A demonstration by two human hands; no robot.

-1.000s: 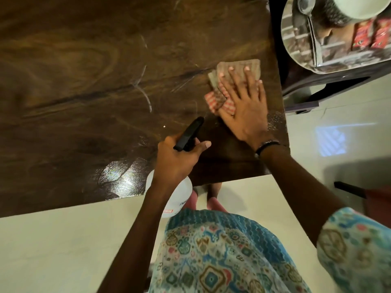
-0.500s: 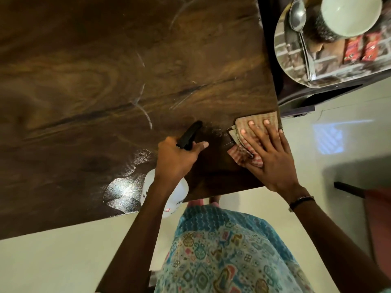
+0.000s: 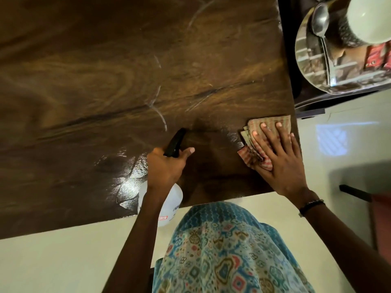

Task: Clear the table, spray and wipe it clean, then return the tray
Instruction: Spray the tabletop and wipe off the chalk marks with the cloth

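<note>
Hands (image 3: 281, 159) flat on cloth (image 3: 268, 125)

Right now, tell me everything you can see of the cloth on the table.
The cloth is a folded, rumpled rag, tan with faint stripes at its far part and red-and-white checked at its near corner. It lies flat on the dark wooden table, at the right edge near the front corner. The right hand presses on it with straight, spread fingers, covering its middle. Nothing else touches it.

Cloth (image 3: 268, 132) on table (image 3: 105, 92) at its right edge, spray bottle (image 3: 169, 199) left of cloth, tray (image 3: 313, 66) off beyond the table's right edge.
</note>
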